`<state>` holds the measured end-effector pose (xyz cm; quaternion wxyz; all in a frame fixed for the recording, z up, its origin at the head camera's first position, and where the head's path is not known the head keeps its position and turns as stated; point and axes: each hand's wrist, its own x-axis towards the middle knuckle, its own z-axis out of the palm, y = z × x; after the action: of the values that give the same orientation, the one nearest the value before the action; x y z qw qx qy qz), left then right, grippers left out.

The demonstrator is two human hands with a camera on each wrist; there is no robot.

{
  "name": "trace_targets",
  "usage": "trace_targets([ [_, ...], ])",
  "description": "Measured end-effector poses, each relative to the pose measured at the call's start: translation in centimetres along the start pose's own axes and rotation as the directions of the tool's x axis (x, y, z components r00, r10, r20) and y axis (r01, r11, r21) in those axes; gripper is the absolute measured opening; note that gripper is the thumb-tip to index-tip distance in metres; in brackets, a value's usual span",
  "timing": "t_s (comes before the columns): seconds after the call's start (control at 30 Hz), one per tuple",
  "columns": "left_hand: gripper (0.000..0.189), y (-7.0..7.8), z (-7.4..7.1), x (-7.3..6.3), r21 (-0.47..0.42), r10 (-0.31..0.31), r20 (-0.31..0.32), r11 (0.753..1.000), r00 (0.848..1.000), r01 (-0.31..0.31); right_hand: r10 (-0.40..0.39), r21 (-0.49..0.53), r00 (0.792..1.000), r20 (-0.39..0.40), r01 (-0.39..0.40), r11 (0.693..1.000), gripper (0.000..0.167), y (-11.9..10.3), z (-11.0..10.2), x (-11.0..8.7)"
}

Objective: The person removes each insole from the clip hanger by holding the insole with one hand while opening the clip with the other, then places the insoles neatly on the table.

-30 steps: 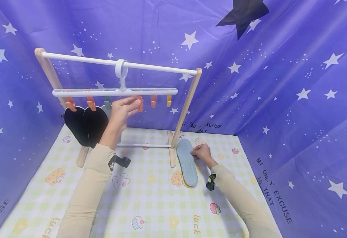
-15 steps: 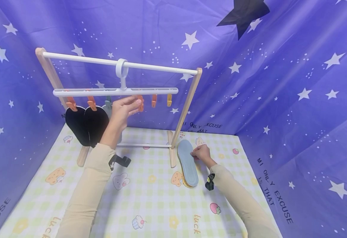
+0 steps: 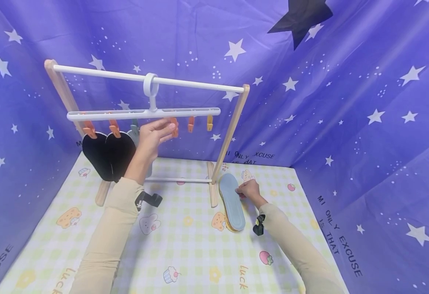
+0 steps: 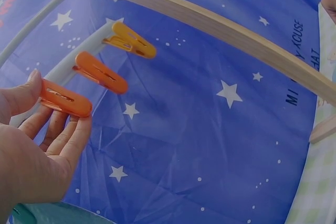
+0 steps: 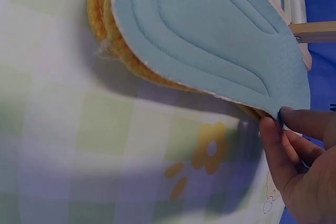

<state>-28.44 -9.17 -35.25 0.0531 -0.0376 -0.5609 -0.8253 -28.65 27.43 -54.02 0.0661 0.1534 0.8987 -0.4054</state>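
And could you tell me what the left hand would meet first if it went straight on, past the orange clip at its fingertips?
The left hand would probably meet the next orange clip hanging from the white hanger, though depth is hard to judge.

Checked tablecloth point(image 3: 192, 251) with rack and insoles

The green-and-white cloth, printed with cupcakes point(image 3: 170, 275) and flowers point(image 3: 214, 275), fills the lower middle of the head view. A rack point(image 3: 231, 130) stands on it on wooden feet, one left of centre point(image 3: 102, 194), one at centre point(image 3: 213, 196). Just beside the latter, right of centre, yellow insoles point(image 5: 96, 6) lie beneath a pale blue insole point(image 3: 233, 204).
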Motion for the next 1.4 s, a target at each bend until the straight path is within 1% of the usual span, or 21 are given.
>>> trace_targets([
  [0.3, 0.045, 0.0, 0.0, -0.2, -0.006, 0.012, 0.007, 1.000, 1.000, -0.012, 0.020, -0.004, 1.000, -0.005, -0.020, 1.000, 0.016, -0.2, 0.2, -0.2],
  [0.47, 0.045, -0.2, 0.2, -0.3, -0.031, 0.015, 0.019, 0.999, 1.000, -0.014, 0.025, 0.003, 1.000, -0.014, -0.025, 1.000, 0.017, -0.1, 0.1, -0.2],
  [0.67, 0.046, -0.6, 0.5, -0.3, -0.022, 0.049, 0.026, 0.999, 0.998, -0.049, 0.030, 0.008, 0.999, -0.017, -0.029, 1.000, 0.019, 0.3, 0.1, 0.1],
  [0.9, 0.045, -0.9, 0.5, -0.6, 0.001, 0.091, 0.031, 0.996, 0.995, -0.091, 0.028, 0.037, 1.000, -0.008, -0.028, 0.999, 0.019, 0.3, 0.1, 0.3],
  [1.1, 0.046, -1.1, 0.7, -0.7, 0.028, 0.105, 0.029, 0.994, 0.994, -0.106, 0.029, 0.075, 1.000, -0.003, -0.029, 0.997, 0.022, -0.1, -0.1, -0.2],
  [1.23, 0.045, -1.1, 0.9, -0.7, 0.031, 0.113, 0.024, 0.993, 0.993, -0.114, 0.027, 0.104, 1.000, -0.003, -0.026, 0.994, 0.022, -0.3, -0.4, -0.5],
  [1.33, 0.045, -1.1, 1.0, -0.7, 0.030, 0.116, 0.023, 0.993, 0.993, -0.116, 0.024, 0.140, 1.000, -0.014, -0.021, 0.990, 0.022, -0.6, -0.7, -0.6],
  [1.4, 0.045, -1.1, 1.0, -0.7, 0.038, 0.116, 0.018, 0.992, 0.993, -0.117, 0.017, 0.144, 0.999, -0.029, -0.013, 0.989, 0.021, -0.9, -0.9, -0.6],
])
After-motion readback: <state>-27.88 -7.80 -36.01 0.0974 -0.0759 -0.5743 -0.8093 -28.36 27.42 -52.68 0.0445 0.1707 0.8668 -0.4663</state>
